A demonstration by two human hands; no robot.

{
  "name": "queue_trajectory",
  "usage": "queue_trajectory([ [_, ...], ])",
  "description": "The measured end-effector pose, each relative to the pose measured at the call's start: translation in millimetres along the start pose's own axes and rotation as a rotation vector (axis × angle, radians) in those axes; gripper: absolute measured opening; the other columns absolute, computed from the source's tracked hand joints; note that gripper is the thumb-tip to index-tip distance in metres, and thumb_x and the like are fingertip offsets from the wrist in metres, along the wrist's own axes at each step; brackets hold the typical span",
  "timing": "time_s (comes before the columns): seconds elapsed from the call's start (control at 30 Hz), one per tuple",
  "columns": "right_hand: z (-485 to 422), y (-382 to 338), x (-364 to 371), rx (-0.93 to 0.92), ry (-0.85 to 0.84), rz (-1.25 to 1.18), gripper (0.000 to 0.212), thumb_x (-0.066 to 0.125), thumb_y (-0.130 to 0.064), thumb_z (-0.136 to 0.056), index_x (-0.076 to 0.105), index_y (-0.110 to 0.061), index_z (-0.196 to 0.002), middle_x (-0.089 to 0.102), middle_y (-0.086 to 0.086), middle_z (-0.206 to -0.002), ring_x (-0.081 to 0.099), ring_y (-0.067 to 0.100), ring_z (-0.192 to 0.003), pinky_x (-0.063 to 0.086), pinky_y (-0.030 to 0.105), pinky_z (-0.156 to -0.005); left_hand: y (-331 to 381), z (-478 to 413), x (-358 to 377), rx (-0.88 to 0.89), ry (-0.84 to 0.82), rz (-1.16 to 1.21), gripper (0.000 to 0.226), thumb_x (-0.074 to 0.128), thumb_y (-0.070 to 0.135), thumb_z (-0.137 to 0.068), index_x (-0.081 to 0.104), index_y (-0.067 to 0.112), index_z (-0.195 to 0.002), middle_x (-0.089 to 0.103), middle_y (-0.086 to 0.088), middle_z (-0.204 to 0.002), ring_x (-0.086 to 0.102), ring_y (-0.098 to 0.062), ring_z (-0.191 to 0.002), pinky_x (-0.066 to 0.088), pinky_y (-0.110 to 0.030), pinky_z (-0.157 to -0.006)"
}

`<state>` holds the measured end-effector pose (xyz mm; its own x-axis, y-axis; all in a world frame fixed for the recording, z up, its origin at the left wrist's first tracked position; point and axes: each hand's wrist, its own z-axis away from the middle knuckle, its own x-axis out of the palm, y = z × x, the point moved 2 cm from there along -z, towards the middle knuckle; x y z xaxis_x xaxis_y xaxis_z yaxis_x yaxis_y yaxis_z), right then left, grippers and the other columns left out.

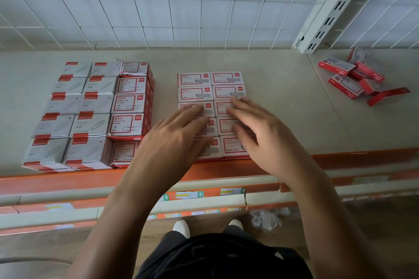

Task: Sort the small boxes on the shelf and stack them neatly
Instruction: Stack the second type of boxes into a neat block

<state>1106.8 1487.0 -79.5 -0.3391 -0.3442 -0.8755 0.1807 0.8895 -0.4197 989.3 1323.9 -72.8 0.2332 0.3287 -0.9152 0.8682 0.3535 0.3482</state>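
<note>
Lying beneath left hand and right hand: two-column staple boxes.

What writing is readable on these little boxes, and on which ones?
"PAPER CLIPS": paper clip box
"deli": that box's red corner
"24/6": staple box
Too blurred: print on grey boxes, loose red boxes, shelf-edge labels.

Even, soft daylight; faint shadows; right hand motion-blurred; wide-angle bending at edges; mild overall softness.
</note>
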Motion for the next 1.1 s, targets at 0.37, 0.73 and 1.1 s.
queue_trajectory([
  [0.37,-0.5,0.1,-12.5,0.091,0.063,-0.094,0.042,0.056,-0.026,-0.093,0.060,-0.011,-0.132,0.056,0.002,-0.138,0.047,0.013,-0.131,0.039,0.025,-0.108,5.8,-16.7,-11.6,-0.020,0.036,-0.019,0.034,0.058,0.037,-0.092,0.067,0.018,-0.118,0.062,-0.001,-0.128,0.061,-0.025,-0.114,0.050,-0.044,-0.091],
  [0.73,45.7,22.5,-57.5,0.448,0.353,0.010,0.034,0.060,-0.022,-0.095,0.060,-0.017,-0.128,0.059,-0.004,-0.133,0.052,0.008,-0.124,0.041,0.019,-0.101,76.4,-70.6,3.2,0.215,0.042,0.032,0.037,0.057,0.041,-0.094,0.062,0.021,-0.124,0.059,0.001,-0.128,0.061,-0.020,-0.109,0.052,-0.037,-0.085],
  [1.1,98.6,113.7,-114.1,0.519,0.432,0.020,0.034,0.062,-0.018,-0.094,0.060,-0.015,-0.127,0.062,-0.001,-0.129,0.055,0.008,-0.120,0.036,0.008,-0.094,173.9,-121.3,53.3,0.273,-0.032,0.016,0.042,0.053,0.045,-0.094,0.054,0.024,-0.131,0.054,0.005,-0.133,0.058,-0.015,-0.111,0.051,-0.035,-0.089],
])
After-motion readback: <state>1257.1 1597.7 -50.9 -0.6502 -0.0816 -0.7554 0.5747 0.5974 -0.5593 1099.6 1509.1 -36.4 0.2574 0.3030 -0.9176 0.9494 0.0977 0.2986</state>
